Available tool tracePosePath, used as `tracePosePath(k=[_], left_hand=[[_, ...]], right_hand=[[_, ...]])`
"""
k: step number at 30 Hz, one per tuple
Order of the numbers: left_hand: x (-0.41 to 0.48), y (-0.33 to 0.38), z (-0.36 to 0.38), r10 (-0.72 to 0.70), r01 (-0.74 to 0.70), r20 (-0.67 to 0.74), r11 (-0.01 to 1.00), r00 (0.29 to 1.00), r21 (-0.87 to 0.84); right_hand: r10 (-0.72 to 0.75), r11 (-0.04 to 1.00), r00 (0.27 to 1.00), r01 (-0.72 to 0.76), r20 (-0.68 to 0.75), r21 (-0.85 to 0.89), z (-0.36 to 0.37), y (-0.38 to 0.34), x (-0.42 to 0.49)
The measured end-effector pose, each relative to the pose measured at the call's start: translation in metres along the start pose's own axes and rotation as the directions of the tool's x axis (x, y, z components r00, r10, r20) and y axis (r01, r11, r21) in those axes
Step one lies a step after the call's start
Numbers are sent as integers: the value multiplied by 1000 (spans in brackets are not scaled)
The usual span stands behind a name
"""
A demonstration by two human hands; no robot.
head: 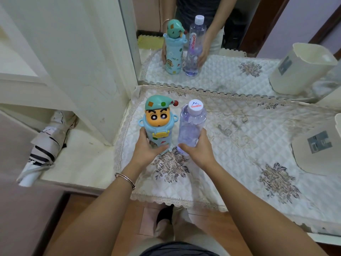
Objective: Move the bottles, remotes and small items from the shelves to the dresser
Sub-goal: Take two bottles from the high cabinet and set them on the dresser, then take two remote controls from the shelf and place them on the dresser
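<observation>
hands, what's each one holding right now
Left hand: closed on the cartoon bottle.
Right hand: closed on the clear water bottle.

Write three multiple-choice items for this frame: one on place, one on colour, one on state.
1. The folded white umbrella lies:
A. on the quilted cloth
B. on the ledge left of the dresser
C. inside the bin

2. The clear plastic water bottle has a cap that is:
A. white
B. green
C. black

3. The blue cartoon-character bottle is:
A. lying flat
B. upright, gripped
C. uncapped

Answers:
1 B, it rests beside the quilted floral dresser cloth.
2 A, white with a logo.
3 B, the left hand grips it; the right hand grips the water bottle.
</observation>
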State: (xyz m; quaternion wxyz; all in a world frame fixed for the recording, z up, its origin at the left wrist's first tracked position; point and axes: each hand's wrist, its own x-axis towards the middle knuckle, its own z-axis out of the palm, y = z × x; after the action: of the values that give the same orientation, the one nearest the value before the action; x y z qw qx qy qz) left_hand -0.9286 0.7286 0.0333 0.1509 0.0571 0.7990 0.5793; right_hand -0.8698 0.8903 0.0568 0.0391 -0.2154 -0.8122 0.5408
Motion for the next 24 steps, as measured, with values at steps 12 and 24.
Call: tracePosePath(k=[12,24], left_hand=[[-81,-19,-48,-159,188,-211,975,965,122],[-329,-110,2,-657,599,-485,744,577,-295]], right_hand=[[158,983,986,-162,-46,-82,-3,22,-37],[159,940,638,135,754,-313,31,67,-129]])
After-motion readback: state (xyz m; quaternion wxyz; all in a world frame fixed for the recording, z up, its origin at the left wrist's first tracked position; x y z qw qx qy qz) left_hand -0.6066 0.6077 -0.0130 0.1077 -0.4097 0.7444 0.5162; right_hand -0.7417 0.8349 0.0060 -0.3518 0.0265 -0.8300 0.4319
